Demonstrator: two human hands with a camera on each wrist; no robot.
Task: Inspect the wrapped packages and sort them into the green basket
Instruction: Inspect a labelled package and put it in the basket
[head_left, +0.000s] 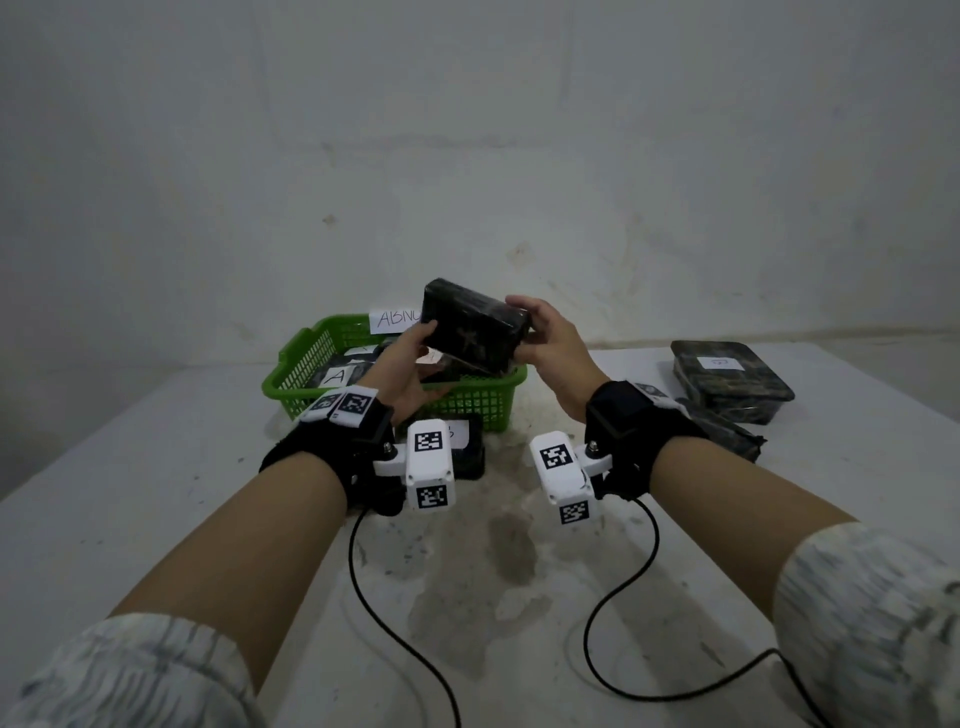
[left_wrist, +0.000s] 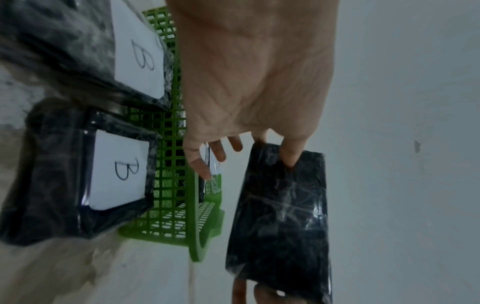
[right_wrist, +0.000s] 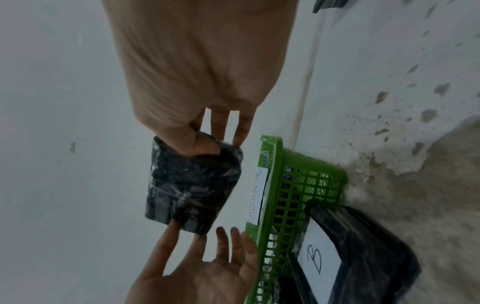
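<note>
I hold a black rectangular package wrapped in clear film (head_left: 475, 326) up in the air above the green plastic lattice basket (head_left: 470, 400), which sits toward the far edge of the white stained tabletop (head_left: 156, 499). My right hand (head_left: 553, 345) grips one short end, thumb pressed on one face and fingers (right_wrist: 240, 131) curled behind it. My left hand (head_left: 408, 364) takes the opposite end: the thumb pinches the package's edge, while the other fingers (left_wrist: 219, 152) are spread and loosely extended under it.

The basket carries a white paper tag with handwriting (head_left: 397, 317) on its far rim and already holds dark wrapped packages, one with a white label marked A (head_left: 340, 375). Just in front of the basket, on its near side, lies another black wrapped package with a white label marked B (left_wrist: 122, 170). Near the tabletop's right edge sits a stack of dark wrapped packages (head_left: 732, 382).
</note>
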